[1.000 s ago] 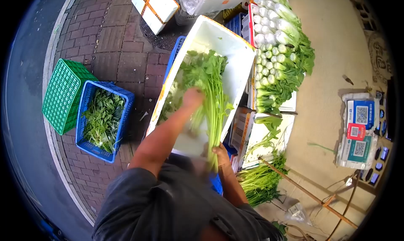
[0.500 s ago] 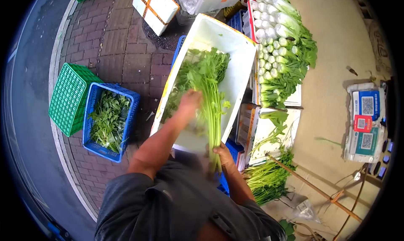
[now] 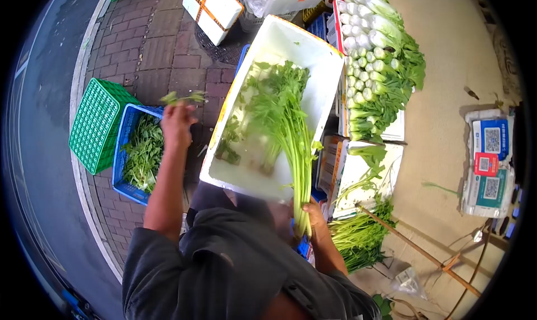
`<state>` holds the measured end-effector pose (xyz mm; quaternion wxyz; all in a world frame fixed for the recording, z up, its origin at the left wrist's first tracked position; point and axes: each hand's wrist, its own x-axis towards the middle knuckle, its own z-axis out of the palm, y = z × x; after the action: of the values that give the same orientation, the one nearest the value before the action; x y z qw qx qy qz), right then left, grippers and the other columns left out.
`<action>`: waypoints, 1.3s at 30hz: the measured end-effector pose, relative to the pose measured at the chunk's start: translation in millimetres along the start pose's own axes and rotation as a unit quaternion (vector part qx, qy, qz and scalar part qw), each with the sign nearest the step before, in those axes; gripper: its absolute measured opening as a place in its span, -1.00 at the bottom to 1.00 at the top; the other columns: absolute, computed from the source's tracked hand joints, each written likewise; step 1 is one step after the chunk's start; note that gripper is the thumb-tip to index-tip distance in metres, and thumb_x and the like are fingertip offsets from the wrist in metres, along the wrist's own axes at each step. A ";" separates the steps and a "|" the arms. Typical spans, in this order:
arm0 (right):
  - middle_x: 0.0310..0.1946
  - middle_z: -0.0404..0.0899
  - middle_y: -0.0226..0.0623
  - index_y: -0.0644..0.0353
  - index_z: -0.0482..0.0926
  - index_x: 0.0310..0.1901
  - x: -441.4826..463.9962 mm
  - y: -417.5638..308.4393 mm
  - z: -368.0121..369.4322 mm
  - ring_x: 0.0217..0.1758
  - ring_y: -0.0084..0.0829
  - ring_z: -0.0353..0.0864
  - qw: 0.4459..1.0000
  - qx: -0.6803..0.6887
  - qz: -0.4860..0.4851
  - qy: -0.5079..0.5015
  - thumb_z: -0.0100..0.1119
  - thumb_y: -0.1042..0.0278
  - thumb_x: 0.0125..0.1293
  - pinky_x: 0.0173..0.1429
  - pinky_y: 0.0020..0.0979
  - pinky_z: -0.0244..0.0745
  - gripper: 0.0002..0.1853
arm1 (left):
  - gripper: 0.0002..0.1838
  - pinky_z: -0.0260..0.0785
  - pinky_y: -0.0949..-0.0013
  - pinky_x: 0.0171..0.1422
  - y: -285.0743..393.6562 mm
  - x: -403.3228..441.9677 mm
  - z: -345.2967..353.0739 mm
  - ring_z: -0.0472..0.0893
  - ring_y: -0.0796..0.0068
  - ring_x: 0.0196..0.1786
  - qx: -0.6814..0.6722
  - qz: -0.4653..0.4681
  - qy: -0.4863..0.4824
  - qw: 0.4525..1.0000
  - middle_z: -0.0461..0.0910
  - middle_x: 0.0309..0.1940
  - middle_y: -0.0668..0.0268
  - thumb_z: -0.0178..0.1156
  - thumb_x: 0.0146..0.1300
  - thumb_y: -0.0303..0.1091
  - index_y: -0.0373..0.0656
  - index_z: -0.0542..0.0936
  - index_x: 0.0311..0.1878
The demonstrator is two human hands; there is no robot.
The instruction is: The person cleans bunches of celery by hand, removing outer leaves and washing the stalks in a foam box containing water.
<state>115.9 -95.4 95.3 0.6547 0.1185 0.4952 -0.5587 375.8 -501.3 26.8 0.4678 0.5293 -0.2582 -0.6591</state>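
Note:
My right hand is wrapped round the lower stalks of a celery bunch. The bunch leans over the near side of a white foam box, its leafy tops inside. Out to the left, my left hand pinches a small green leafy sprig, slightly blurred. Beneath and beside that hand stands a blue crate with loose greens in it. More celery leaves lie in the foam box.
An upturned green crate stands by the kerb. To the right are rows of bok choy and piled celery. A wooden stick slants across the lower right. A taped foam lid lies at the back.
My left hand has moved from the celery bunch in the foam box out to the left near the blue crate, carrying a sprig. My right hand still grips the bunch, shifted slightly right.

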 end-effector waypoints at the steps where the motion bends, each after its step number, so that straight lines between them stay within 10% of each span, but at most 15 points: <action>1: -0.25 0.62 -0.09 0.35 0.38 0.34 -1.5 -1.8 -4.8 -0.34 -0.23 0.65 1.000 0.005 0.001 -0.004 0.42 0.40 -0.01 -0.28 -0.23 0.64 -0.20 | -0.82 0.45 0.49 -0.42 10.5 -0.5 -25.9 0.57 0.58 -0.46 0.011 0.031 0.024 0.999 0.69 -0.33 0.28 0.33 0.39 -0.25 -0.12 0.58 -0.13; 8: -0.27 0.61 -0.13 0.33 0.28 0.46 -1.6 7.8 -18.3 -0.40 -0.24 0.60 1.000 -0.003 -0.017 0.012 0.43 0.36 -0.03 -0.29 -0.24 0.60 -0.06 | -0.59 0.43 0.43 -0.39 -34.7 -6.9 -174.5 0.66 0.46 -0.30 0.016 -0.024 0.219 0.975 0.67 -0.20 0.28 0.26 0.38 -0.33 -0.17 0.45 0.24; 11: -0.31 0.58 -0.13 0.33 0.30 0.44 -6.3 6.0 -2.4 -0.43 -0.23 0.57 1.000 0.017 -0.017 -0.010 0.44 0.32 -0.04 -0.30 -0.19 0.57 -0.07 | -0.59 0.45 0.40 -0.35 -76.1 4.1 -233.8 0.66 0.43 -0.26 0.045 -0.185 0.350 0.917 0.66 -0.20 0.31 0.25 0.38 -0.32 -0.15 0.48 0.26; 13: -0.36 0.55 -0.13 0.33 0.34 0.40 -8.2 7.3 -3.3 -0.45 -0.24 0.54 0.999 0.029 -0.026 -0.011 0.44 0.30 -0.03 -0.32 -0.19 0.53 -0.11 | -0.69 0.46 0.40 -0.31 -117.0 19.8 -273.7 0.65 0.45 -0.26 0.271 -0.131 0.178 0.937 0.67 -0.20 0.29 0.25 0.39 -0.31 -0.13 0.56 0.15; 19: -0.36 0.56 -0.09 0.34 0.46 0.22 -25.1 7.2 -15.5 -0.44 -0.17 0.58 0.997 0.037 -0.063 0.007 0.47 0.32 -0.04 -0.34 -0.17 0.58 -0.27 | -0.67 0.54 0.42 -0.11 -59.1 -64.5 -25.5 0.68 0.47 -0.25 0.183 -0.161 -0.179 0.953 0.72 -0.28 0.26 0.25 0.37 -0.21 -0.27 0.65 0.02; 24: -0.15 0.65 -0.10 0.31 0.41 0.33 -70.7 3.0 -5.2 -0.32 -0.18 0.72 0.989 -0.071 -0.101 0.085 0.42 0.46 -0.04 -0.22 -0.18 0.72 -0.21 | -0.14 0.51 0.10 0.26 -92.3 -160.4 124.0 0.55 0.08 0.26 0.216 -0.382 -0.451 0.777 0.36 0.40 0.00 0.20 0.46 0.11 -0.25 0.11 0.57; 29: -0.06 0.65 -0.27 0.25 0.40 0.38 -127.6 8.1 1.1 -0.11 -0.46 0.65 0.954 -0.261 -0.111 0.097 0.43 0.48 0.02 0.09 -0.35 0.59 -0.20 | -0.41 0.47 -0.07 0.32 -148.1 -225.0 215.5 0.56 0.11 0.28 -0.082 -0.544 -0.403 0.732 0.55 0.29 0.16 0.22 0.47 0.02 -0.13 0.42 0.40; 30: 0.01 0.64 -0.31 0.26 0.43 0.34 -134.0 19.3 -6.9 0.05 -0.51 0.57 0.941 -0.281 -0.141 0.124 0.43 0.49 0.05 0.22 -0.39 0.50 -0.26 | -0.50 0.51 -0.10 0.26 -149.2 -248.2 225.0 0.62 0.07 0.17 0.022 -0.499 -0.355 0.790 0.64 0.14 0.15 0.26 0.45 -0.03 -0.16 0.53 0.28; 39: 0.00 0.69 -0.33 0.23 0.48 0.28 -220.5 109.6 -109.0 0.07 -0.49 0.59 0.962 -0.137 -0.161 0.175 0.42 0.50 0.13 0.22 -0.37 0.51 -0.38 | -0.50 0.46 -0.07 0.31 -205.4 -415.7 247.3 0.59 0.00 0.21 0.070 -0.557 -0.473 0.679 0.58 0.15 0.05 0.20 0.45 -0.22 -0.28 0.44 0.34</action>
<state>178.0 155.3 171.3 0.4691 0.0421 0.6864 -0.5542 73.8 -81.5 120.5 -0.2090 0.2242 -0.1478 -0.9403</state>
